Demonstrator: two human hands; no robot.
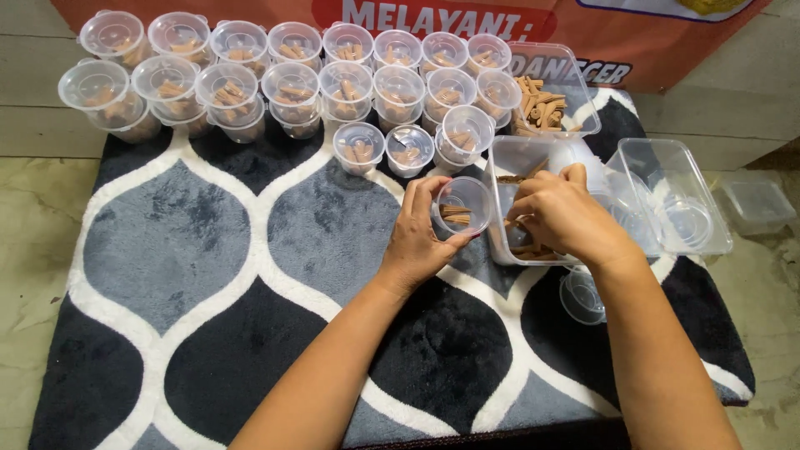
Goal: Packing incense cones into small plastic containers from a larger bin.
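Note:
My left hand (419, 236) grips a small clear plastic cup (463, 205) tilted on its side, with a few brown stick snacks inside. My right hand (557, 214) reaches into a clear rectangular tub (500, 179) just right of the cup, fingers closed on brown sticks lying in it. Both hands hover over a grey, black and white patterned rug (208, 275).
Several lidded cups filled with brown sticks (292, 75) stand in rows at the rug's far edge. A clear box of sticks (542, 104) sits at the back right. A container of stacked empty cups (679, 208), a loose lid (581, 298) and another tub (757, 202) lie right.

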